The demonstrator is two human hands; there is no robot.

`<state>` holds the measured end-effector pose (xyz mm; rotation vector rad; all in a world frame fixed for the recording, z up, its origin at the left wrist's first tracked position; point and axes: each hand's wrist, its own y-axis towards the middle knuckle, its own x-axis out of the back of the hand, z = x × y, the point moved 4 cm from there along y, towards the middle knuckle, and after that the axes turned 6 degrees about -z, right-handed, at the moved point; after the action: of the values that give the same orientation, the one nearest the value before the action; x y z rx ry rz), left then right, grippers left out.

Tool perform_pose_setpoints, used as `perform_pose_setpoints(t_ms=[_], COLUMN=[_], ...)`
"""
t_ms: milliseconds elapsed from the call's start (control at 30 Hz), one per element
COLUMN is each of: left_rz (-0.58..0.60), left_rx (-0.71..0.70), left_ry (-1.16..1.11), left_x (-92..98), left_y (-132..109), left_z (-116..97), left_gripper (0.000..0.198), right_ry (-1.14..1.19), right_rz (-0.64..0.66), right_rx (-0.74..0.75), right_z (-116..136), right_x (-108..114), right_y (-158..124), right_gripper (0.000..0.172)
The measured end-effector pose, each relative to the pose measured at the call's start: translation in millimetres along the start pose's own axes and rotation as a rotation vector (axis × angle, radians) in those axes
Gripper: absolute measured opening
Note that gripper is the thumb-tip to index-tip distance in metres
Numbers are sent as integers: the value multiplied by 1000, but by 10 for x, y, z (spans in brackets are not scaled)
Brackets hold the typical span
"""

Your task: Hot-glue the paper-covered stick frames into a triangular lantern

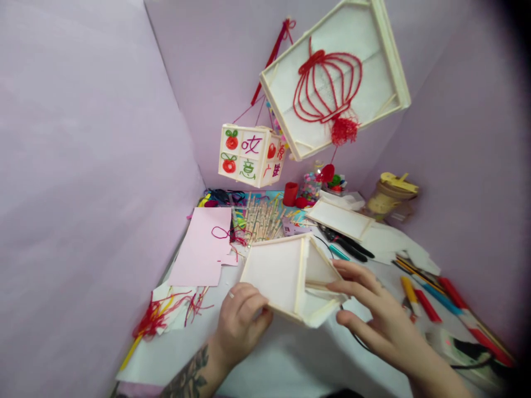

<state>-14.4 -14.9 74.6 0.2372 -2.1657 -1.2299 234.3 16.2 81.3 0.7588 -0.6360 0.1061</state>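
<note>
A box-like frame of pale wooden sticks with white paper panels [274,273] is held tilted above the white table, its right end open. My left hand [244,315] grips its lower left edge between thumb and curled fingers. At the open right side is my right hand [365,309], its fingers spread; the upper fingertips touch the frame's right edge, and the thumb is apart below it. A flat white panel with a wooden rim [340,218] lies behind the box.
Above hang a panel with a red lantern design [332,83] and a small decorated box lantern [244,155]. Pink paper [201,249] and red strands [153,320] lie left. Wooden sticks [265,221] are behind. Black-handled pliers [348,246] and markers [427,305] lie right.
</note>
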Motion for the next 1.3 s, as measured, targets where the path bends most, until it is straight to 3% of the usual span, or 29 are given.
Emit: perform_pose_setpoints(t_ms=[167,267,333,400,467,567,633,767,1133,1300], left_rz=[74,71,30,1,85,251,234,156,177,232], left_rx=[-35,39,259,644,1003,1282,1366,1423,1391,1135], left_ry=[-47,-90,-81,-103,-292,-682,-823,-918,-915,-809], left_x=[-101,-127,-120,-126,-206,-344,-365,-350,-315,-194], left_y=[40,-14,-58,-118,-174,-161,-123,-86,-78,53], left_z=[-54,103,352,668,886,921,862,741,742,649], left_gripper=[29,32,40,51,61,56,48,42,43,46], right_ry=[379,428,392,331,251,109,19,-104,-88,-43], right_rz=[-257,-210,-173,-157,-127,-80,-81,-131,-133,-309], right_rx=[-639,-786,-787,-768,-729,-650,-609,-547,-541,-544], right_z=[-480,-549,-521,-476,-431,-383,-370,-362,-409,-487], right_x=[-152,-215,-195,-156,-128,-107,-88,-23,3,60], right_y=[-223,-300,-303,-291,-269,-231,-212,-188,-128,-147], right_gripper=[34,43,40,37,34,30,28,25,23,19])
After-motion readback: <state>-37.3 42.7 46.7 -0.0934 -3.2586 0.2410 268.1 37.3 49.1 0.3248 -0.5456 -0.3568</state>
